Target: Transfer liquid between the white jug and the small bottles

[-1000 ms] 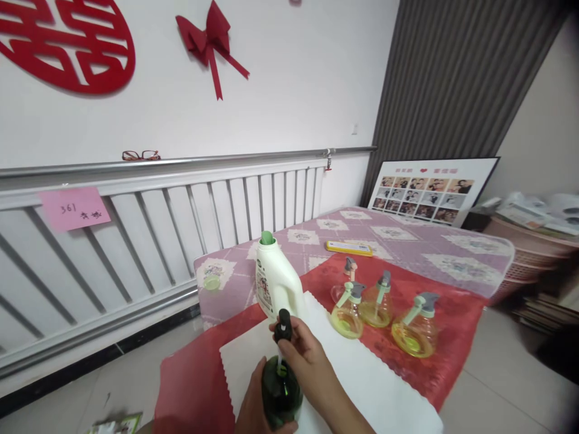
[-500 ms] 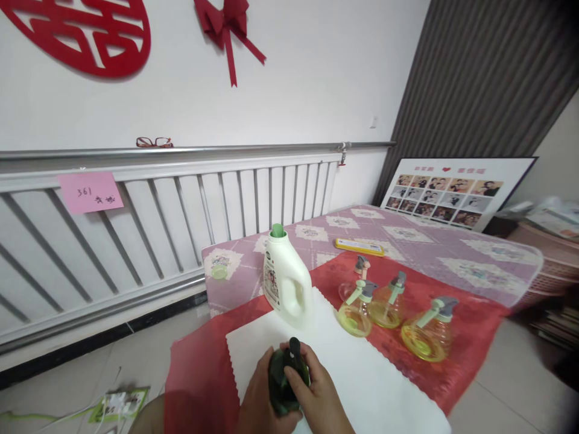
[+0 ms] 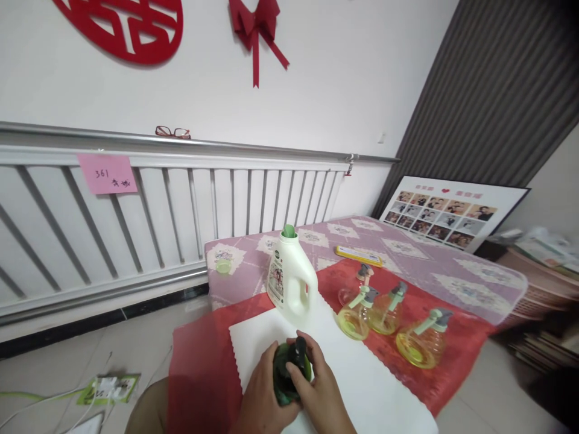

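The left hand (image 3: 262,392) wraps round a rounded, dark green bottle (image 3: 281,386), and the right hand (image 3: 320,386) grasps it near its black pump head (image 3: 300,347), all on the near side of a cream-white plastic jug (image 3: 289,283). Right of the jug stand three clear spray bottles with yellow liquid (image 3: 418,348). Left of the jug lies a pale green plastic disc (image 3: 223,266); beyond it, rightward, a flat yellow-and-white box (image 3: 359,255); behind it, a white ribbed radiator (image 3: 181,211).

One head camera looks down, near the bare left hand (image 3: 262,392) and bare right hand (image 3: 322,389), and ahead to a flat white wall (image 3: 323,84).
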